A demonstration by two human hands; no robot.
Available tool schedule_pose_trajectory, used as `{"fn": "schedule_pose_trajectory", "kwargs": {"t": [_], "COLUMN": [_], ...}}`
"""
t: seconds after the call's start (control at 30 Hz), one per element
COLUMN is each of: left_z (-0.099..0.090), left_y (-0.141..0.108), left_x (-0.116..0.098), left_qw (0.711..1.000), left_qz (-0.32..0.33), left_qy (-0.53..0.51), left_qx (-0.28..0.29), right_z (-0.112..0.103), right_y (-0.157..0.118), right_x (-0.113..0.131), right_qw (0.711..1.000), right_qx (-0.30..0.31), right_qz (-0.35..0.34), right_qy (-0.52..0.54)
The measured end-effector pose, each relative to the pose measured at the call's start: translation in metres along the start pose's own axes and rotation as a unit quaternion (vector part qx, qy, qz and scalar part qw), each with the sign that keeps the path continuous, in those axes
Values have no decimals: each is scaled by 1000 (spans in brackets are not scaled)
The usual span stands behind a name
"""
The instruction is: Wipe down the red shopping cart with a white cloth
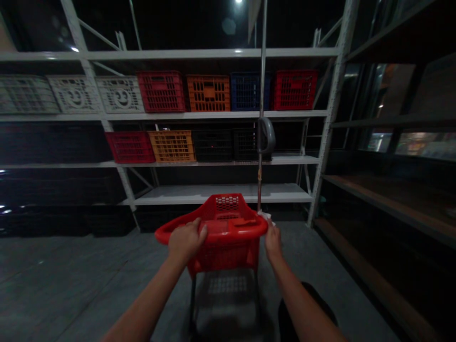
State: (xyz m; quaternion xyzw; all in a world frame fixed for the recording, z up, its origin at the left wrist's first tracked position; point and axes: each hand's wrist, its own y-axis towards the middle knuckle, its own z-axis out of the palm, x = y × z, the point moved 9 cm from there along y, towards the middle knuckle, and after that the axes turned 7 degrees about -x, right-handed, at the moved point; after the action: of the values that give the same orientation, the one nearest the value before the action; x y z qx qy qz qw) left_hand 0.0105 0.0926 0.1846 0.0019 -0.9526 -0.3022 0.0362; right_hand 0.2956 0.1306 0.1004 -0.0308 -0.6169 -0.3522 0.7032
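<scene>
A red plastic shopping cart [223, 254] stands in front of me, its looped handle towards me. My left hand [187, 241] is wrapped over the left part of the handle, thumb on top. At the handle's right end, my right hand [272, 237] is closed round a metal pole [262, 90] or a white paper-like piece [265, 217] beside it; which one is unclear. The pole rises upright from there and carries a grey curved grip [267, 136] partway up.
White metal shelving [213, 115] spans the back, holding red, orange, blue, black and white crates. Dark shelves [384, 197] run along the right side. A dark rounded object [317, 301] is partly behind my right forearm, on the grey floor [81, 280].
</scene>
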Motion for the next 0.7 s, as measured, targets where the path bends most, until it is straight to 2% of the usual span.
{"fn": "schedule_pose_trajectory", "kwargs": {"t": [0.1, 0.2, 0.3, 0.4, 0.5, 0.57, 0.63, 0.7], "left_z": [4, -6, -28, -46, -55, -50, -41, -35], "left_y": [6, 8, -1, -17, -31, -34, -34, -33], "left_x": [14, 23, 16, -28, -81, -104, -112, -108], "left_qw": [998, 993, 980, 965, 951, 953, 960, 963], "left_qz": [44, 75, 63, 107, 153, 154, 146, 146], "left_qy": [-30, -35, -41, -110, -189, -216, -219, -216], "left_qx": [-14, -89, -185, -212, -192, -145, -93, -66], "right_z": [-3, -1, 10, 34, 67, 88, 100, 96], "right_y": [-34, -48, -30, 11, 50, 62, 57, 38], "right_x": [8, 16, 37, 82, 143, 167, 168, 145], "right_qw": [999, 997, 993, 983, 958, 948, 953, 969], "right_qx": [-9, -8, -9, -11, 19, 69, 120, 145], "right_qz": [10, 22, 24, 13, -20, -20, -18, -21], "right_qy": [37, 80, 114, 185, 286, 310, 277, 198]}}
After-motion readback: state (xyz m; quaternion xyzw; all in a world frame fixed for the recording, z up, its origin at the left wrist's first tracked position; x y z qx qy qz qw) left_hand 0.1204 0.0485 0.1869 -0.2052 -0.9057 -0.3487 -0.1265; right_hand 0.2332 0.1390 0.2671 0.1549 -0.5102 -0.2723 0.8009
